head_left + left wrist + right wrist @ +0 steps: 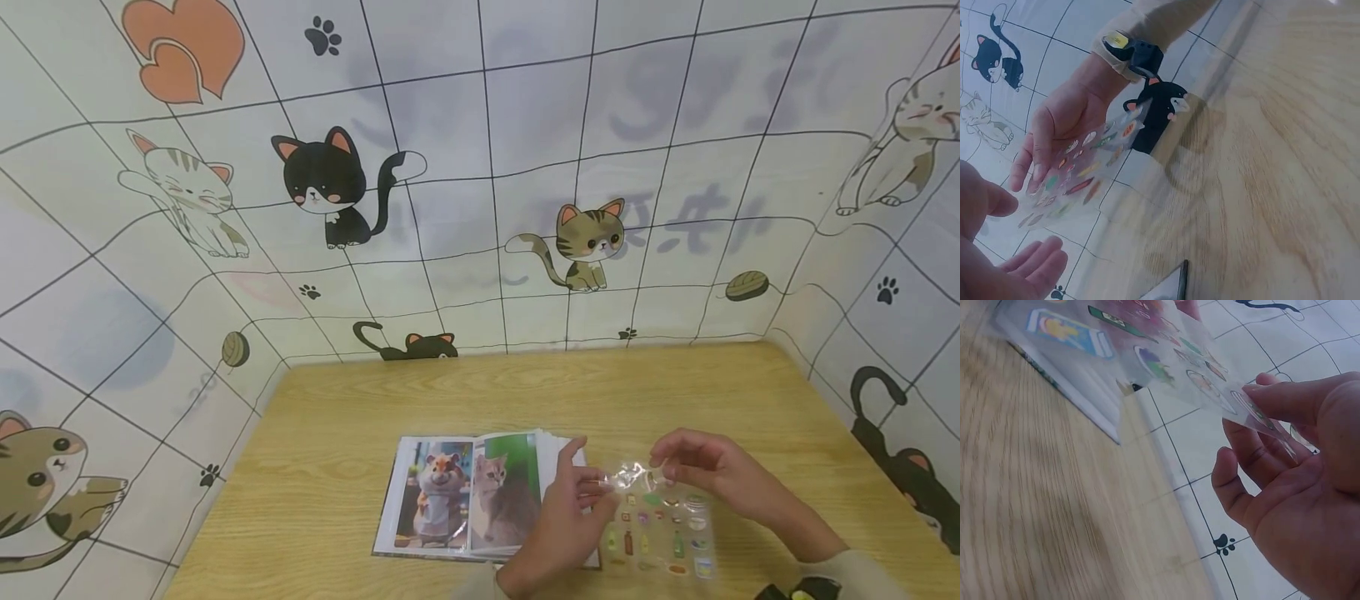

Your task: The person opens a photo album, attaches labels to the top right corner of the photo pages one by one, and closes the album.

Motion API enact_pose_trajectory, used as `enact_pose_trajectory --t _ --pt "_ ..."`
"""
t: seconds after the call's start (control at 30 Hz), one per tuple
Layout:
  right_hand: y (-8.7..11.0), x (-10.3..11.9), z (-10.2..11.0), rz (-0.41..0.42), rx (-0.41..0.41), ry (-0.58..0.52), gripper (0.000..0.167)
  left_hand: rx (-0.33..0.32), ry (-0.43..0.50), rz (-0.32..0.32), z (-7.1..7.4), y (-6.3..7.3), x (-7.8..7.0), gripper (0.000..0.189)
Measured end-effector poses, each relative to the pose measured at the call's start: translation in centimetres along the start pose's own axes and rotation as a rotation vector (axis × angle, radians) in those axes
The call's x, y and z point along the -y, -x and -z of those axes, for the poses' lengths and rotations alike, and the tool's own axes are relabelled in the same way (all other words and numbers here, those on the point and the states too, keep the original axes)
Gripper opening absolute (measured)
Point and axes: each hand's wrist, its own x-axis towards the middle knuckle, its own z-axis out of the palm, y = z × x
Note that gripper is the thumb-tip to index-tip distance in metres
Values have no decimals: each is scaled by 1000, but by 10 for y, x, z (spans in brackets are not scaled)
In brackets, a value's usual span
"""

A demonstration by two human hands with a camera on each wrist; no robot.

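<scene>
A clear sticker sheet [658, 533] with small colourful food and bottle stickers is held up over the table's right front. My right hand [708, 468] pinches its top edge between thumb and fingers; the right wrist view shows the sheet [1166, 347] in that grip. At the sheet's upper left is my left hand [564, 518], its thumb and fingers apart around the edge in the left wrist view, without a visible pinch. Beneath and beside this hand lies an open photo album [386, 525], showing a hamster picture [438, 500] and a cat picture [504, 492].
The wooden table [330, 442] meets a tiled-pattern wall covering [457, 242] printed with cartoon cats at the back and sides. A dark device with a yellow disc [1132, 50] is strapped to the right wrist.
</scene>
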Motion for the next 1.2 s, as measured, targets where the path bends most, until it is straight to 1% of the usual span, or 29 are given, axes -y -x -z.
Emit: enact_pose_trajectory --t 0.17,0.27,0.33,0.53,0.7,0.83,0.93,1.03,1.1,1.2 --pt "-3 2 -8 53 13 -59 31 -28 160 129 -2 0 -4 71" --pt "-5 3 -12 74 27 -87 32 -41 216 164 -3 -1 -4 71" --pt "-5 4 -14 81 26 -73 33 -45 225 163 -3 -1 -4 70" --pt "-4 2 -19 41 1 -40 28 -56 219 155 -2 -1 -5 67" --pt "-5 1 -21 37 -5 -4 26 -44 256 160 -2 -1 -5 65" --pt "-6 3 -22 29 -38 71 26 -36 282 168 -2 -1 -5 65" --pt "-5 8 -25 32 -96 184 28 -35 286 176 -2 -1 -4 65" --pt "-5 14 -30 61 -161 283 32 -29 296 177 -1 -2 -3 64" --pt "-5 17 -34 81 -193 318 35 -23 299 172 -1 -2 -3 64" --pt "-5 19 -38 114 -202 329 37 -16 295 162 -1 -2 -3 65"
